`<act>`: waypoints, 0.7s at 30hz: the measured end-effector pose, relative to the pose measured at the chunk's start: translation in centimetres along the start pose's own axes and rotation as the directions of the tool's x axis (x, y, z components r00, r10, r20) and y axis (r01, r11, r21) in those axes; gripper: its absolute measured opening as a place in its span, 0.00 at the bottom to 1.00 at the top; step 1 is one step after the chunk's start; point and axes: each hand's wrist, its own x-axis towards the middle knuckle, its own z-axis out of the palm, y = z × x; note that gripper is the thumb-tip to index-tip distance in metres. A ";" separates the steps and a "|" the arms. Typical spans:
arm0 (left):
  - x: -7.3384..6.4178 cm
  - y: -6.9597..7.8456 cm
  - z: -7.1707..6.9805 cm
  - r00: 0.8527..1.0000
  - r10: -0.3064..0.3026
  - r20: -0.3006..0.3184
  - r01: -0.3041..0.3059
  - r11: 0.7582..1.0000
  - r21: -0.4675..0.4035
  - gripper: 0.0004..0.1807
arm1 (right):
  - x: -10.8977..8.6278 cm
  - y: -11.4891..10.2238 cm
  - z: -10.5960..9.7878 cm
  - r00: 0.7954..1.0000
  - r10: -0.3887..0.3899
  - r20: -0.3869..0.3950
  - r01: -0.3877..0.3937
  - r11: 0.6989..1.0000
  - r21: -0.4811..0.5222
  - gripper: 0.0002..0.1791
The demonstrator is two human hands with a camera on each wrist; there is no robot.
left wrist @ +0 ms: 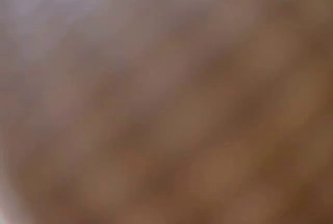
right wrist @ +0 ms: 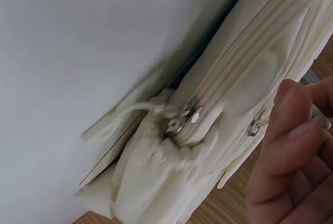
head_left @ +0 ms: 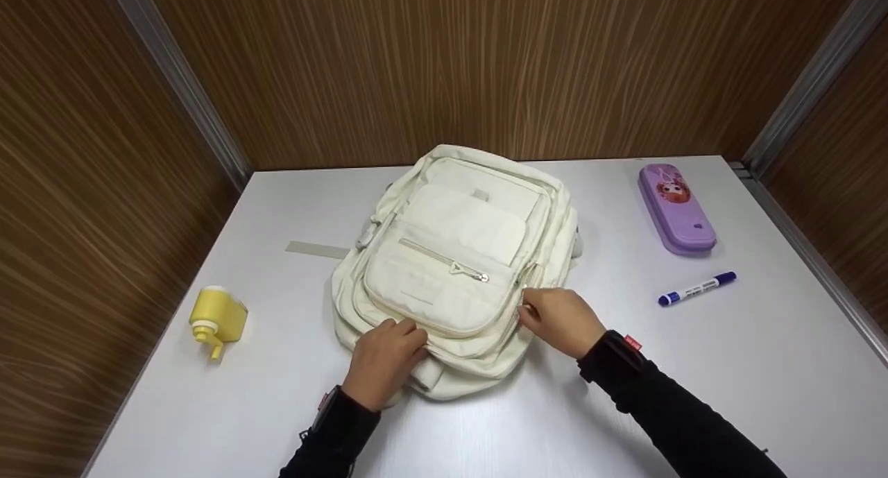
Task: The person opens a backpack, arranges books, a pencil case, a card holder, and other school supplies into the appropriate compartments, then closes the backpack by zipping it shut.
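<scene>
A cream backpack point(head_left: 444, 284) lies front side up on the white table. At its lower right side, my right hand point(head_left: 560, 320) pinches a zipper pull with curled fingers. The right wrist view shows the metal zipper slider point(right wrist: 253, 127) just beside the fingertips point(right wrist: 285, 95), with another zipper slider point(right wrist: 191, 114) lower on the bag's side. My left hand point(head_left: 387, 359) grips the bag's bottom edge, its fingers curled over the fabric. A closed front-pocket zipper point(head_left: 444, 257) runs across the middle. The left wrist view is only a brown blur.
A purple pencil case point(head_left: 676, 211) lies at the back right, with a blue-and-white marker point(head_left: 697, 288) in front of it. On the left stands a yellow pencil sharpener-like device point(head_left: 218, 317) with a crank. A pale strap point(head_left: 316, 249) sticks out left of the bag. Wood-grain panels point(head_left: 444, 69) enclose the table.
</scene>
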 end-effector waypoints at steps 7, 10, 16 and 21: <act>1.0 1.4 0.4 0.998 -0.004 0.060 0.003 1.000 0.015 0.11 | -0.5 -1.4 0.3 0.998 -0.058 0.025 0.057 0.998 0.029 0.19; 1.3 1.9 0.5 0.997 -0.016 0.082 0.015 1.000 0.016 0.10 | -0.7 -1.4 0.3 0.999 -0.044 0.026 0.043 0.999 0.027 0.20; 1.9 2.7 0.8 0.995 -0.022 0.099 0.018 0.999 0.037 0.09 | -1.3 -1.6 0.3 0.998 -0.061 0.021 0.060 0.998 0.020 0.19; 2.4 3.4 1.2 0.996 -0.024 0.083 0.017 0.996 0.083 0.08 | -1.9 -2.1 0.2 0.998 -0.066 0.007 0.066 0.998 0.006 0.18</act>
